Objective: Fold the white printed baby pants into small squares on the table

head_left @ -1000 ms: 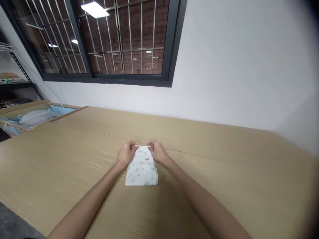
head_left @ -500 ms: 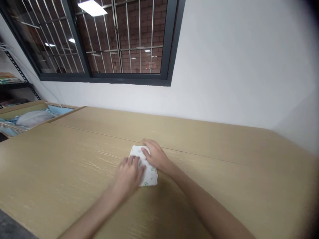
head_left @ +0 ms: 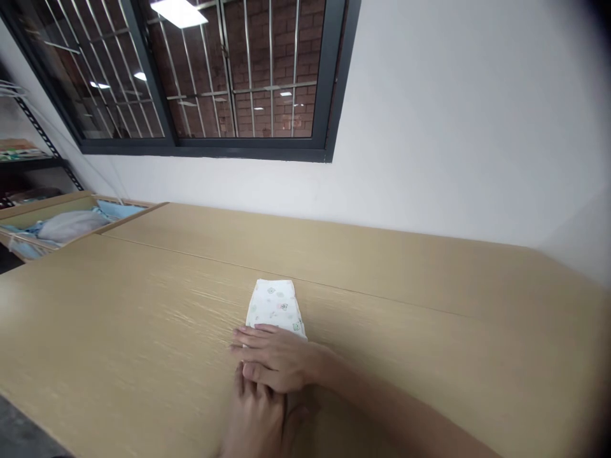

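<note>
A folded white cloth [head_left: 273, 303] with small green and grey prints lies flat on the wooden table, its near part hidden under my hands. My right hand [head_left: 279, 357] rests flat across that near part, fingers stretched to the left, gripping nothing. Just in front of it, closer to me, is my left hand [head_left: 260, 410], palm down with fingers pointing away. Its fingertips meet the right thumb, and its thumb side is blurred. Neither hand has lifted the cloth.
The wide table top [head_left: 143, 305] has a seam [head_left: 205, 256] running across it behind the cloth. At the left stands a wooden crib-like box [head_left: 128, 217] with blue and white bedding. Behind are a white wall [head_left: 429, 159], a barred window and a shelf at far left.
My right hand has moved from the cloth's far right corner toward me, onto its near part. My left hand has drawn back toward me, off the cloth's left side, uncovering the far half.
</note>
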The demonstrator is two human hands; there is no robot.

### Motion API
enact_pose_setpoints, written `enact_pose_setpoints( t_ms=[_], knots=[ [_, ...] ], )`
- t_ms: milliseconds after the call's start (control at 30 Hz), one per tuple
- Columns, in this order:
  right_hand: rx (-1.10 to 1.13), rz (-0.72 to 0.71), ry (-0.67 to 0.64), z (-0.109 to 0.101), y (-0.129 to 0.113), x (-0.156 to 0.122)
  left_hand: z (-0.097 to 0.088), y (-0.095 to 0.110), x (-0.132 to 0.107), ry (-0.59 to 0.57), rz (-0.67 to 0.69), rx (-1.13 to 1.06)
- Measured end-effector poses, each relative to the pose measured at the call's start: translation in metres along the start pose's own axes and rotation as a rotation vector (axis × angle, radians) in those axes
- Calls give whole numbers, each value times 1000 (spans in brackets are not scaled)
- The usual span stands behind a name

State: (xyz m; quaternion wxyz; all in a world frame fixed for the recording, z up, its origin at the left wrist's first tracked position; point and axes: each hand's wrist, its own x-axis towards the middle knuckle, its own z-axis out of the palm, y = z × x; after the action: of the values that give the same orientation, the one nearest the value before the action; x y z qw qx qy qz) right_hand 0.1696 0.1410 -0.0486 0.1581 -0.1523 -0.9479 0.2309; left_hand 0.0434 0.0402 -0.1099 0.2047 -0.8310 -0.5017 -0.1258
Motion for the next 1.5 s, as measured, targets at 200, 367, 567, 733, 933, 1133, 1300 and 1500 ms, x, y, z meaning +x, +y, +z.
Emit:
enact_pose_setpoints(
  t_ms=[200,367,567,733,933,1133,1300,1500],
  knots=[
    [-174,35,5,-3,28,5,10,2,-4,39,-59,22],
    [-280,88,17,-19,62,12,11,5,-6,95,-103,9],
    [-292,135,24,-35,96,17,10,3,-7,68,-72,21],
    [-310,121,10,-38,99,18,10,3,-6,81,-76,24],
    [-273,236,232,-50,68,0,-12,-17,6,12,19,-18],
    [-195,288,126,-58,28,-37,-32,-69,32,-162,75,-303],
    [-94,275,12,-51,13,-66,-21,-97,35,-175,120,-389],
    [-105,347,76,-50,12,-66,-35,-110,63,-339,-135,-687]
  ],
)
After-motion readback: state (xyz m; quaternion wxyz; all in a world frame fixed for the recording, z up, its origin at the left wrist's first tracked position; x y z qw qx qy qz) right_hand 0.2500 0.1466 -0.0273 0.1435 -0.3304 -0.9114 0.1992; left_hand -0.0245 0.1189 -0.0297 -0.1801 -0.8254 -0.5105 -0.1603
